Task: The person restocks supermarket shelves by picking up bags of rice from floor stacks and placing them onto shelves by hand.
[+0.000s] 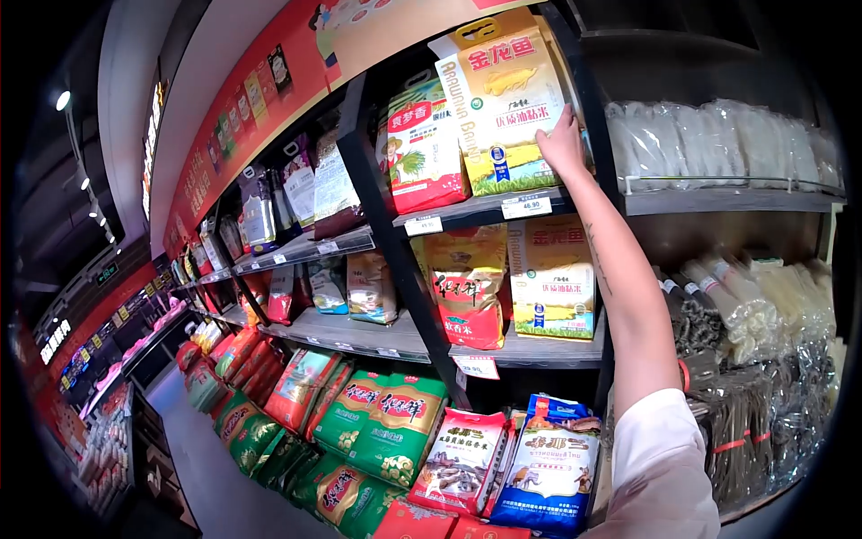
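Observation:
My right hand (563, 145) reaches up to the top shelf and grips the right edge of a white and gold bag of rice (507, 103). The thumb lies on its front, and the other fingers are partly hidden at its side. This bag stands upright and has a yellow carry handle at the top. Beside it on the left is a red and white rice bag (422, 148). A price tag (526, 207) sits on the shelf edge just below. My left hand is out of view.
On the shelf below stand a red and gold bag (467, 287) and a matching white and gold bag (552, 283). Green bags (382, 413) and a blue and white bag (548, 472) lie lower down. Clear-wrapped packs (709, 144) fill the right shelf. An aisle (193, 431) runs left.

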The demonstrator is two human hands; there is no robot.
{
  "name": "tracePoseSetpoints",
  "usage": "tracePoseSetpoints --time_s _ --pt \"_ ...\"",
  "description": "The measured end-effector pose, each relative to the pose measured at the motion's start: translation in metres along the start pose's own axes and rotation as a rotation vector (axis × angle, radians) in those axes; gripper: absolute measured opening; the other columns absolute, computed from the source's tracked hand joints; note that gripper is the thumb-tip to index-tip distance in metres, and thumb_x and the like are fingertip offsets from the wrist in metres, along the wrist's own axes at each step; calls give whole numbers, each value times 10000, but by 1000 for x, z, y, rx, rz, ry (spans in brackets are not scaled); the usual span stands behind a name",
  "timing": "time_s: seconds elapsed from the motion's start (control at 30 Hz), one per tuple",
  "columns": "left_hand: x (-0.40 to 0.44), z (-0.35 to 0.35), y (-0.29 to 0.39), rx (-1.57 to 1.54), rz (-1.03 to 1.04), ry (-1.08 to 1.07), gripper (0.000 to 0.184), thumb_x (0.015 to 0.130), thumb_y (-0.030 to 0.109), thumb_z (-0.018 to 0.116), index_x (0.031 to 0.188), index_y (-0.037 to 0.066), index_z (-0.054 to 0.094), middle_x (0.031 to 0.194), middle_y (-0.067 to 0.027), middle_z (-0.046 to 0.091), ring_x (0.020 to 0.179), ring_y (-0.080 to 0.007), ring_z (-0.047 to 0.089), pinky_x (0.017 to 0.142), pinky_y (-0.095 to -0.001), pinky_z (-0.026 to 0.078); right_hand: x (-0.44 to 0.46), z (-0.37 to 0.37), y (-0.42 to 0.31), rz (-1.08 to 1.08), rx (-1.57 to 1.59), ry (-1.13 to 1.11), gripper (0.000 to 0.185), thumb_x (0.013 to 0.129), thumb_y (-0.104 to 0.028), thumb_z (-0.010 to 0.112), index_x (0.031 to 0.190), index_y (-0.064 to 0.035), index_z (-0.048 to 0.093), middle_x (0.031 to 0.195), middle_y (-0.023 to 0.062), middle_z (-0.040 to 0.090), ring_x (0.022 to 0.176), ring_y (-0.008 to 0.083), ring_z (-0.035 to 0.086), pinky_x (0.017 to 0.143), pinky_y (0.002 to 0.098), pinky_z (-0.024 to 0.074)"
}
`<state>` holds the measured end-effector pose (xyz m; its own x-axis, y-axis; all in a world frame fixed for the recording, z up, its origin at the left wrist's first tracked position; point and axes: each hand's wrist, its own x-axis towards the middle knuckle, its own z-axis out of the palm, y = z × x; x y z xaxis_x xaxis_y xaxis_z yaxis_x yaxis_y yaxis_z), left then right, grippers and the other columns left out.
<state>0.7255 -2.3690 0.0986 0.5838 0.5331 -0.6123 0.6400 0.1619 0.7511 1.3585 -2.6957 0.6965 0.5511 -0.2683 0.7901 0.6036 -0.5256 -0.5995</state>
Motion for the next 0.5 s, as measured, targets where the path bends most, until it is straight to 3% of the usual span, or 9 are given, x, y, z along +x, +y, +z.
tracePoseSetpoints --time_s 0.1,0.13,0.2,0.23,0.33,0.37,0.43,0.5 --pt "7 -9 82 24 208 24 363 871 313 540 1108 40 577 1018 -75 629 871 -212 627 741 -326 497 3 10 14 -25 18 97 664 797 -248 562 1345 -21 265 1284 221 430 1140 354 483 924 424 423" --pt "6 -9 132 46 292 40 295 908 230 540 1111 16 559 959 -38 622 855 -135 612 711 -258 489 2 10 19 -55 25 106 610 813 -272 555 1313 -30 304 1246 218 462 1120 355 496 916 425 426" --pt "-4 -1 242 100 597 -8 293 891 176 554 1116 -12 549 845 -32 613 766 -110 567 660 -227 447 -2 12 26 -92 42 114 589 828 -301 548 1297 -33 315 1215 221 485 1105 355 504 908 430 428" --pt "-1 -6 290 217 716 -7 291 893 174 553 1111 -18 552 898 -42 623 804 -95 564 662 -220 442 -2 11 27 -101 38 114 595 828 -309 548 1299 -33 312 1206 221 490 1098 356 507 901 433 430" --pt "-18 16 449 425 994 28 310 886 185 568 1112 -26 552 1010 -74 622 938 -143 568 833 -278 458 -3 16 31 -134 15 146 613 828 -329 551 1304 -33 305 1188 222 501 1079 361 516 881 441 438" --pt "-44 36 501 572 1096 138 311 877 186 577 1113 -15 555 1021 -81 624 957 -144 568 841 -285 457 -2 20 34 -152 6 178 619 825 -332 554 1305 -33 303 1187 222 501 1074 362 518 873 443 442" --pt "-40 56 591 695 1362 154 316 870 175 578 1127 -5 540 1019 -106 628 950 -161 587 836 -298 468 2 26 41 -206 -5 244 654 814 -347 566 1318 -33 291 1198 219 494 1067 363 520 867 450 442" --pt "-61 94 663 664 1466 140 341 855 192 592 1128 -3 534 1010 -130 632 944 -185 606 821 -305 476 -1 20 37 -147 43 208 675 810 -353 569 1332 -36 278 1219 219 481 1077 363 516 888 453 431"
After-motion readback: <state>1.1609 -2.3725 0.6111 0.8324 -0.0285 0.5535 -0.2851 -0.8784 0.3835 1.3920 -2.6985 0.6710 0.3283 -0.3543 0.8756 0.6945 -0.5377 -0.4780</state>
